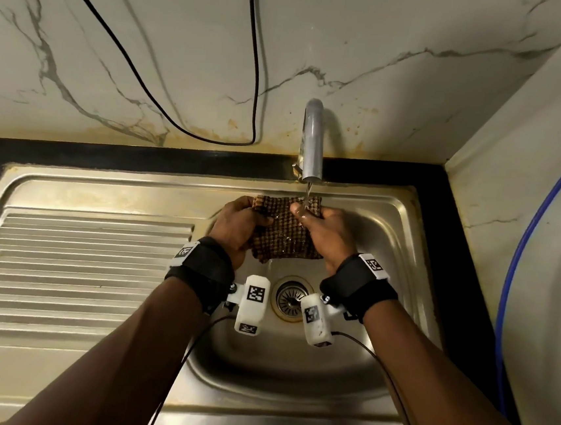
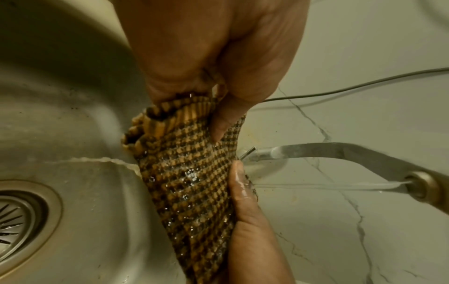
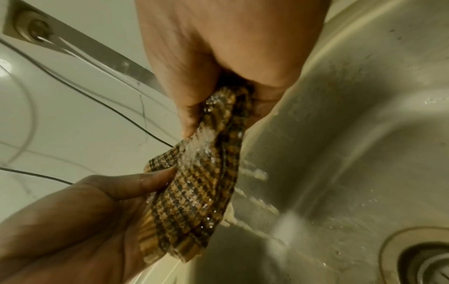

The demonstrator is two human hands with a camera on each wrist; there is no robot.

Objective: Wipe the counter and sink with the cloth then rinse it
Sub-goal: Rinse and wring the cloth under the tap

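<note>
A brown checked cloth (image 1: 284,230) is stretched over the sink basin (image 1: 291,367), under the chrome tap (image 1: 312,140). A thin stream of water runs from the tap onto the cloth's far right corner. My left hand (image 1: 237,222) grips the cloth's left edge and my right hand (image 1: 325,230) grips the right edge, thumbs on top. In the left wrist view the wet cloth (image 2: 192,173) bunches inside my left hand (image 2: 213,57). In the right wrist view my right hand (image 3: 230,57) clutches the cloth (image 3: 194,182), and murky water drips from it into the basin.
The drain (image 1: 289,297) lies below the hands. A ribbed draining board (image 1: 79,261) fills the left side. A black counter strip (image 1: 106,154) runs behind the sink. A black cable (image 1: 255,72) hangs on the marble wall. A blue hose (image 1: 520,269) curves down at the right.
</note>
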